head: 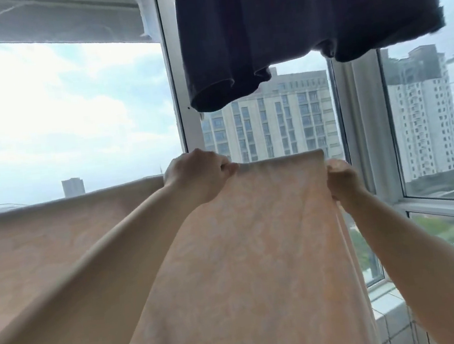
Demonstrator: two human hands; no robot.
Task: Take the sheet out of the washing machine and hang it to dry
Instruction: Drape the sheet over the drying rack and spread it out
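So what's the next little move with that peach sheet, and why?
Probably draw the right hand rightward: both hands, left hand too, grip the peach sheet at its top edge, and its right end still hangs bunched in folds.

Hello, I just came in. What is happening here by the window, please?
A person is hanging a pale peach sheet to dry in front of a big window. The left hand and the right hand both grip its top edge, held up with arms stretched out. To the left, the sheet's upper edge runs level, as if already draped over something, but no rail or line is visible. A dark garment hangs overhead. Tall buildings show outside.
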